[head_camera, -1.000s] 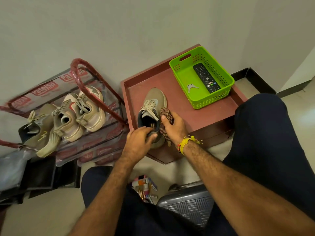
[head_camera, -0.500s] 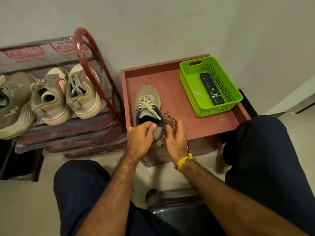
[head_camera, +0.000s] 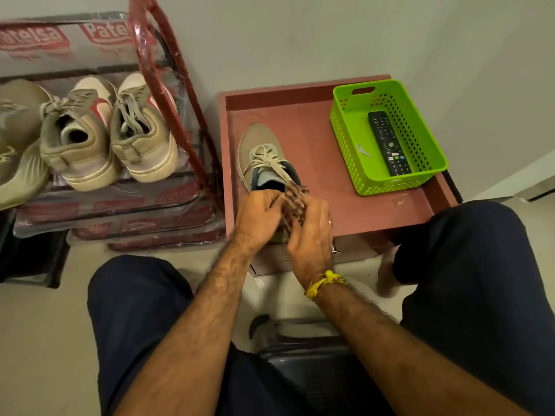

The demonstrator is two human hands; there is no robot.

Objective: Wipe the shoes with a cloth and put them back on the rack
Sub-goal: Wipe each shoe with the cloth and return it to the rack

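Hiding the shoe (head_camera: 261, 151) heel, both hands (head_camera: 285, 223) and cloth (head_camera: 295, 202).

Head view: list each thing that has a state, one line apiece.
shoe: upright on the table, heel gripped
cloth: bunched against the shoe's heel
left hand: grips the shoe's heel
right hand: holds the cloth
table: bears shoe and basket
basket: on the table, holds remote and key
remote: flat in the basket
key: flat in the basket
rack: holds other shoes
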